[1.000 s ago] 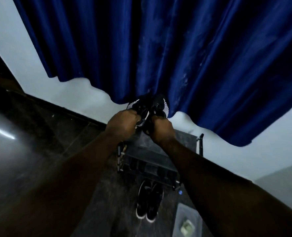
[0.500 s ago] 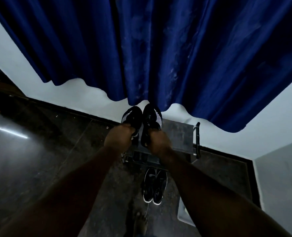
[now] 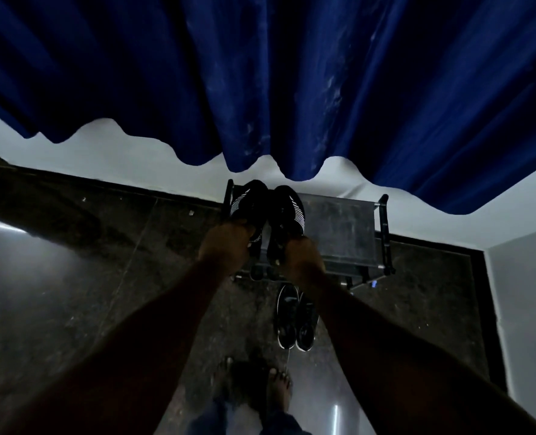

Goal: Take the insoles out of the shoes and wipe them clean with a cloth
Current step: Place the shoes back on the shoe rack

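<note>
I hold a pair of black knit shoes with white stripes over the top of a small shoe rack [image 3: 338,227]. My left hand [image 3: 225,243] grips the heel end of the left shoe [image 3: 247,199]. My right hand [image 3: 301,255] grips the heel end of the right shoe [image 3: 288,208]. Both shoes point away from me, toes toward the wall. Their insoles are hidden inside. No cloth is in view.
A second pair of black sneakers with white soles [image 3: 295,318] stands on the dark tiled floor in front of the rack. A blue curtain [image 3: 276,73] hangs over the white wall behind. My bare feet [image 3: 279,384] are below. A white wall corner [image 3: 524,309] is at the right.
The view has tilted downward, so the rack, the floor sneakers and my feet show more fully. Both hands have kept their grip, and the shoes sit lower, over the rack's top.
</note>
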`<control>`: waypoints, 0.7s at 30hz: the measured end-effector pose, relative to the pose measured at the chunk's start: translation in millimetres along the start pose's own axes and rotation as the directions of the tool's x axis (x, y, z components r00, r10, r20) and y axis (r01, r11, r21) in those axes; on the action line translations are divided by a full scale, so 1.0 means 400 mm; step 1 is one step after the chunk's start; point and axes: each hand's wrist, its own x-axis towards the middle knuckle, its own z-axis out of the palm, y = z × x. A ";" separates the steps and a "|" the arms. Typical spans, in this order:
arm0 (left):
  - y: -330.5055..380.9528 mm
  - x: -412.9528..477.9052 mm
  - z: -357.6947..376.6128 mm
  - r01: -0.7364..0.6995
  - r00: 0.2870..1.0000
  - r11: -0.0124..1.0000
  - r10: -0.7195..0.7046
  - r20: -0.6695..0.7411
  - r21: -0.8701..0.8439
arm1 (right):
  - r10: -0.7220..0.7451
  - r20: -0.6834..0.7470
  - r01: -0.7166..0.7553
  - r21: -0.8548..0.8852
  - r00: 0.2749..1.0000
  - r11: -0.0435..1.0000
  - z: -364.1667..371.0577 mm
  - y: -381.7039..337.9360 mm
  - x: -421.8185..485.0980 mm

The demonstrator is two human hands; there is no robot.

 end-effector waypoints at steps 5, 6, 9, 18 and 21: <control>-0.067 0.101 0.107 -0.019 0.999 0.997 0.016 0.030 0.079 | 0.077 -0.001 -0.077 -0.055 0.997 0.996 0.072 0.018 0.099; -0.083 0.118 0.133 -0.014 0.999 0.996 0.010 0.040 0.094 | 0.086 -0.006 -0.087 -0.067 0.996 0.994 0.086 0.019 0.115; -0.127 0.147 0.207 0.000 0.999 0.998 -0.003 0.045 0.069 | 0.107 -0.003 -0.107 -0.082 0.994 0.991 0.130 0.010 0.154; -0.213 0.190 0.363 -0.043 0.998 0.996 0.046 0.048 -0.077 | 0.115 0.008 -0.113 -0.129 0.993 0.985 0.248 -0.011 0.201; -0.215 0.184 0.357 -0.081 0.996 0.996 0.082 0.047 -0.039 | 0.104 -0.043 -0.108 -0.111 0.994 0.988 0.267 -0.010 0.204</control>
